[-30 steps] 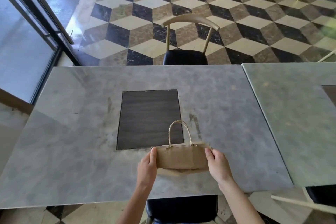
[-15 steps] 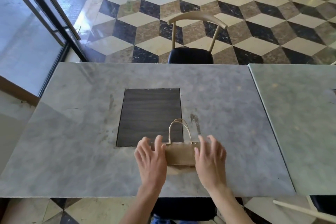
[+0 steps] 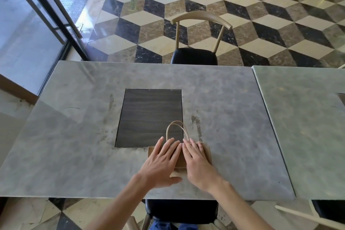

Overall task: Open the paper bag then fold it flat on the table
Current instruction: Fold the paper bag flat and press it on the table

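A small brown paper bag (image 3: 180,160) lies flat on the grey marble table (image 3: 74,145), near its front edge. Its twine handles (image 3: 175,127) loop away from me over the dark wood inlay (image 3: 149,117). My left hand (image 3: 161,161) presses palm-down on the bag's left half, fingers spread and straight. Over the right half lies my right hand (image 3: 197,164), also flat and palm-down. The two hands almost touch at the fingertips. Most of the bag is hidden under them; only its left edge, right edge and a strip in the middle show.
A wooden chair with a black seat (image 3: 194,56) stands across the table. A second marble table (image 3: 306,117) adjoins on the right. Below the front edge is another black chair seat (image 3: 181,211). Glass doors (image 3: 28,33) are at the left.
Earlier my hands held the bag by its two side edges. They then came on top of it and slid toward the middle, pressing it flat.
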